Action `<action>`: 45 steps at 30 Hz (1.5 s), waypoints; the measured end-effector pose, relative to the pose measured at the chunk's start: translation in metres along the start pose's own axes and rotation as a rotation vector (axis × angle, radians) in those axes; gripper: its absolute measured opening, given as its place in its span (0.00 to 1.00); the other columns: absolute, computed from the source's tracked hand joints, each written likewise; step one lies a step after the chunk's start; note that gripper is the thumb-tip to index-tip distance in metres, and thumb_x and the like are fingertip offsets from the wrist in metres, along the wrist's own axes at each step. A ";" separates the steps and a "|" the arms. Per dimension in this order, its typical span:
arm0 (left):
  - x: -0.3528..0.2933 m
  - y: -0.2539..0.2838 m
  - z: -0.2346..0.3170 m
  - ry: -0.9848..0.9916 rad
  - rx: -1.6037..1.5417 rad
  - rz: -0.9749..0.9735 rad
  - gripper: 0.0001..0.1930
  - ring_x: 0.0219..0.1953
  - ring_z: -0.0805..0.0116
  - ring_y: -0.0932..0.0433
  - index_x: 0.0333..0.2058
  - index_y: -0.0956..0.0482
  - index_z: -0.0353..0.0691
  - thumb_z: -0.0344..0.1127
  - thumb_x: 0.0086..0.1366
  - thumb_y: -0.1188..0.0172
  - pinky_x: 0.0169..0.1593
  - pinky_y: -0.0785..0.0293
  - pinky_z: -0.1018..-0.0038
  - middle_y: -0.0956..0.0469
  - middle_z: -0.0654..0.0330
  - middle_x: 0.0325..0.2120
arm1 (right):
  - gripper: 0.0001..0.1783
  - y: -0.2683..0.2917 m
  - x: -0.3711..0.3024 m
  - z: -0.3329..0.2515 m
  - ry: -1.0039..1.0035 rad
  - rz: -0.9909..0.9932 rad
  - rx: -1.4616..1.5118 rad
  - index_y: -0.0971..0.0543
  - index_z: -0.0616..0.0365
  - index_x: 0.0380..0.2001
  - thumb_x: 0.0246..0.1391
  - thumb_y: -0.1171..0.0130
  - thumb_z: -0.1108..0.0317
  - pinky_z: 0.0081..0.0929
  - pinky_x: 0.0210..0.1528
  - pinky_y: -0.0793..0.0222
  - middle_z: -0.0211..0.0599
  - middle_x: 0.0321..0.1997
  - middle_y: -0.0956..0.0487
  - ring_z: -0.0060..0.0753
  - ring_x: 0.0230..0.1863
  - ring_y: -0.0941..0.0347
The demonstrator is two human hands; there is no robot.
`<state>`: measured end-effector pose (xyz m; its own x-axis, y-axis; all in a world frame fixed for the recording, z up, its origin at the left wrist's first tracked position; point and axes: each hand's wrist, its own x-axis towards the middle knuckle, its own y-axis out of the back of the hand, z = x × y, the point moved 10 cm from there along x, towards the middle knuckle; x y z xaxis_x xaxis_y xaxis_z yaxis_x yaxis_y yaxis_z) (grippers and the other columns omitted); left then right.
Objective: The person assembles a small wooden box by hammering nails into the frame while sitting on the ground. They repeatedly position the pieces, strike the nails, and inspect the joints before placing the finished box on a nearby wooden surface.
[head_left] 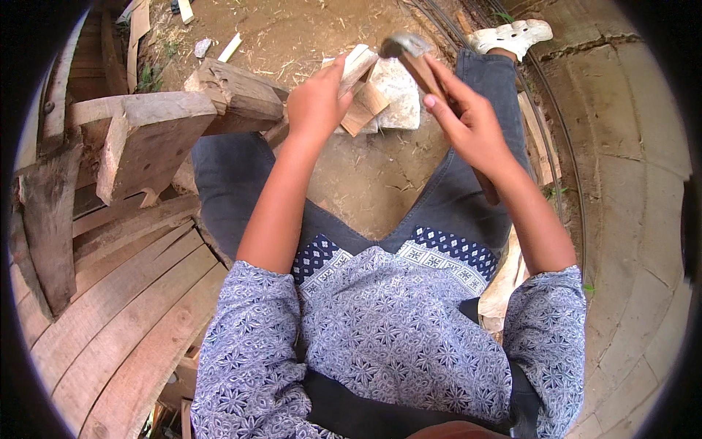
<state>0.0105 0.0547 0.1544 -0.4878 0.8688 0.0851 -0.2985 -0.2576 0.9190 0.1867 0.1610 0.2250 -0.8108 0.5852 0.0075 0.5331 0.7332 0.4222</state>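
Observation:
My right hand (472,121) is wrapped round the wooden handle of a hammer (420,69), whose metal head is raised close to the end of a wood strip. The handle's lower end shows below my wrist. Closed round that pale wood strip (358,67) is my left hand (316,102); its fingers are partly hidden behind the strip. Under and beside the strip lie a flat brown piece of wood (365,110) and a whitish stone block (398,95) on the ground between my legs.
To my left stands a rough timber frame with a thick squared beam (241,91) and a wooden block (157,143). Slatted boards (139,322) lie lower left. A concrete wall (621,219) runs along the right, with a dark cable (563,132) beside it. Wood shavings litter the dirt ground (292,33).

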 end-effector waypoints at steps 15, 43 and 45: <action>-0.004 -0.005 -0.002 0.070 -0.039 -0.050 0.32 0.45 0.52 0.19 0.62 0.29 0.53 0.40 0.57 0.33 0.46 0.21 0.60 0.19 0.57 0.49 | 0.34 -0.045 0.029 0.022 0.166 -0.106 -0.208 0.45 0.47 0.72 0.65 0.48 0.64 0.44 0.45 0.28 0.57 0.43 0.19 0.58 0.42 0.21; -0.040 -0.053 -0.059 0.529 -1.674 -0.114 0.29 0.57 0.65 0.26 0.68 0.43 0.35 0.34 0.73 0.47 0.59 0.29 0.68 0.28 0.54 0.58 | 0.28 -0.035 -0.048 0.111 -0.575 0.184 0.850 0.39 0.50 0.62 0.65 0.43 0.58 0.13 0.16 0.43 0.24 0.25 0.36 0.12 0.16 0.42; -0.042 -0.061 -0.061 0.559 -1.677 -0.085 0.28 0.59 0.65 0.28 0.68 0.43 0.35 0.37 0.74 0.49 0.61 0.32 0.67 0.28 0.55 0.59 | 0.29 -0.041 -0.047 0.107 -0.576 0.142 0.848 0.40 0.50 0.63 0.64 0.43 0.58 0.13 0.16 0.43 0.24 0.24 0.36 0.12 0.16 0.42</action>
<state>-0.0002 0.0080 0.0709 -0.5165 0.7590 -0.3963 -0.6017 -0.6511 -0.4627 0.2289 0.1402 0.1100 -0.6075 0.5988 -0.5218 0.7909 0.5165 -0.3281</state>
